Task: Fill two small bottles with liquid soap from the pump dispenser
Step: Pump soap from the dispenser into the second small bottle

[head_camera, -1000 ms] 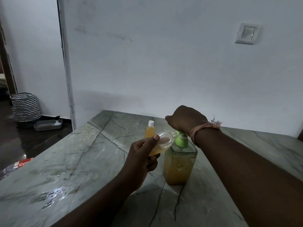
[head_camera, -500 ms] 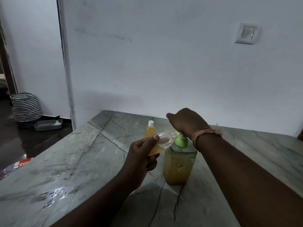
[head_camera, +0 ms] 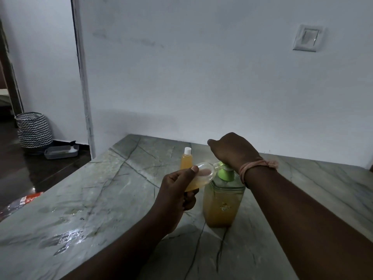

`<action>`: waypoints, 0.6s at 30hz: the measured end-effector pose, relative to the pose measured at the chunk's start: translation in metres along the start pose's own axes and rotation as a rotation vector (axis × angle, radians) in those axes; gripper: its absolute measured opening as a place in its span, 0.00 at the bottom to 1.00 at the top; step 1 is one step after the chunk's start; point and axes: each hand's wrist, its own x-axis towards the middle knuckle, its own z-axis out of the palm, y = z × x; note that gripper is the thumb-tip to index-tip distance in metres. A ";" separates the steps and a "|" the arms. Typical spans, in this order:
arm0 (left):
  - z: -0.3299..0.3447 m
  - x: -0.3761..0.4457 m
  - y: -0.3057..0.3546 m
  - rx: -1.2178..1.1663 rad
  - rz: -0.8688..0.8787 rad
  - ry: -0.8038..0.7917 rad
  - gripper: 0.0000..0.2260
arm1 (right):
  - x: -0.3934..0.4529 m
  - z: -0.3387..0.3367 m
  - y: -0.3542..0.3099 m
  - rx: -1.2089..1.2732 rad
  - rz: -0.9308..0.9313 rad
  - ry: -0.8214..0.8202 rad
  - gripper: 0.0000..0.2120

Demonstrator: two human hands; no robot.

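Observation:
A square clear pump dispenser [head_camera: 221, 207] with orange soap and a green pump head [head_camera: 225, 174] stands on the grey marble counter [head_camera: 105, 199]. My right hand [head_camera: 234, 150] rests on top of the pump head, wrist bent down. My left hand [head_camera: 177, 188] grips a small clear bottle [head_camera: 203, 174], tilted, its mouth at the pump's spout; orange soap lies in its lower part. A second small bottle [head_camera: 186, 160], filled with orange soap and closed with a white cap, stands upright behind.
A white wall with a switch plate [head_camera: 307, 38] runs along the back of the counter. The counter's left part is wet [head_camera: 68, 237]. On the dark floor at left stand a zigzag basket [head_camera: 33, 129] and a grey tray [head_camera: 61, 152].
My right hand and the pump head have risen slightly from their lower position a second ago. The left hand and its bottle have stayed at the spout.

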 end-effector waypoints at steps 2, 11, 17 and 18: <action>-0.001 -0.001 -0.001 -0.008 0.002 -0.004 0.12 | -0.001 0.000 0.001 -0.015 -0.001 -0.034 0.17; 0.001 -0.002 0.002 -0.005 0.003 -0.010 0.13 | 0.001 -0.006 -0.002 -0.031 -0.026 -0.020 0.18; 0.003 -0.002 0.000 -0.005 -0.007 0.006 0.17 | 0.000 -0.003 0.001 -0.034 0.007 -0.084 0.16; 0.003 -0.002 0.000 -0.001 -0.009 0.010 0.18 | 0.000 -0.005 -0.001 -0.070 0.006 -0.086 0.16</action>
